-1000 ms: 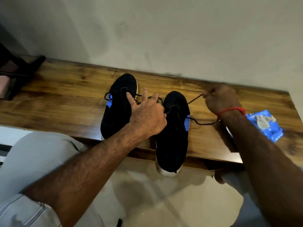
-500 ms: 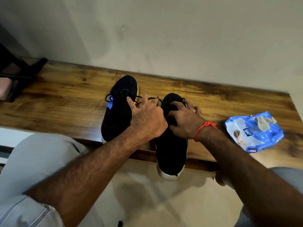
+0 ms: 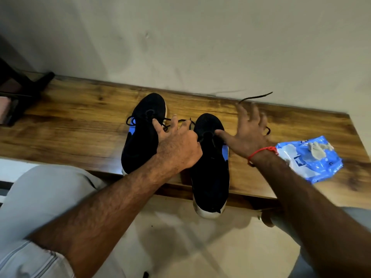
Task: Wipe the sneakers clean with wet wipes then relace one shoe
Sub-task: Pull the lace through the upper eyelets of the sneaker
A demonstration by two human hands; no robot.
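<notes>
Left hand (image 3: 178,145) pinches the lace (image 3: 181,121) between both sneakers (image 3: 210,167); right hand (image 3: 248,133), at 3 o'clock, splays empty, its grip wide.

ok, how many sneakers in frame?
2. The left sneaker lies on the wooden bench, partly under the left hand. The right sneaker lies beside it, its heel overhanging the bench's front edge. None seems hidden.
</notes>
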